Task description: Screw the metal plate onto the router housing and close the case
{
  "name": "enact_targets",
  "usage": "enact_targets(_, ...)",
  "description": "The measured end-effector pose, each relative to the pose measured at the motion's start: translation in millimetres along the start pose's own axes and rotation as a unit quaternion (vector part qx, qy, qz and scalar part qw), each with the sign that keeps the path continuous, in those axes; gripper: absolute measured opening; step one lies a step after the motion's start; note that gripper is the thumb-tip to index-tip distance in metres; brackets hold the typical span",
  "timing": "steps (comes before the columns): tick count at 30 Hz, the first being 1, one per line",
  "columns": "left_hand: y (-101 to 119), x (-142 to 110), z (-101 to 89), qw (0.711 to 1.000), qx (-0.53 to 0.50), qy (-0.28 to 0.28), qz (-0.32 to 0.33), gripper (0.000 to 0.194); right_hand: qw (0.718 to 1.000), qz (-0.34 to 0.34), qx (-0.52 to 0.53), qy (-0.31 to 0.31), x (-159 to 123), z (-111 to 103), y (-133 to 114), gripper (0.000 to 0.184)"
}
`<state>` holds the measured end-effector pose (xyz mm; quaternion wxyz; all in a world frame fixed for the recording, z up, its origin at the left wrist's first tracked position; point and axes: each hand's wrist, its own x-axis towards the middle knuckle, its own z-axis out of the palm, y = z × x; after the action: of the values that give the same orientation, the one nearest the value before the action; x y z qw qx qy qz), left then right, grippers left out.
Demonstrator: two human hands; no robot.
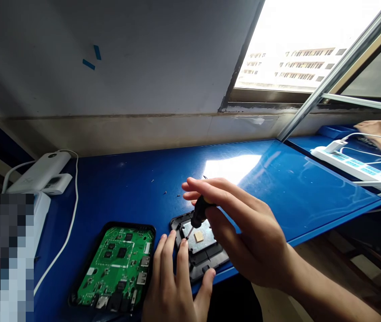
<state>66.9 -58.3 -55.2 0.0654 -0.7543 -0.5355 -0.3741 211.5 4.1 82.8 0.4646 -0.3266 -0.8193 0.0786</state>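
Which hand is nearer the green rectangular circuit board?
Left. The left hand is just right of the green circuit board, fingertips on the black plastic cover; the right hand is farther right, holding the dark-handled screwdriver over that cover.

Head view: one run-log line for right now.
right hand: holds screwdriver, tip near metal plate | left hand: fingers on black cover | circuit board: beside left hand, unheld | screws: loose on blue table

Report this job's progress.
Looks done: green board uncovered. In hand: right hand holds a screwdriver to the metal plate, left hand steadies the black cover. Remaining: probably this screw work; whether the loose screws came out or go in is unclear.
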Motion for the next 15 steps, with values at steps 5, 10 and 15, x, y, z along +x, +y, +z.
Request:
enact_targets(5, -0.7, -0.1, 0.0, 1.0, 0.005, 0.001, 0.005, 0.036, 1.0, 0.009, 0.003, 0.018, 0.4, 2.5, 3.0, 0.03)
enact_targets(10, 0.5, -0.3, -0.6, 1.0, 0.022, 0.006, 0.0, 0.038, 0.999, 0.004, -0.029, 0.046, 1.7, 3.9, 6.8, 0.023)
enact_targets(15, -0.1, -1.0, 0.2, 1.0, 0.004, -0.001, -0.003, 0.035, 1.0, 0.002, 0.005, -0.009, 0.5, 0.1, 1.0, 0.033)
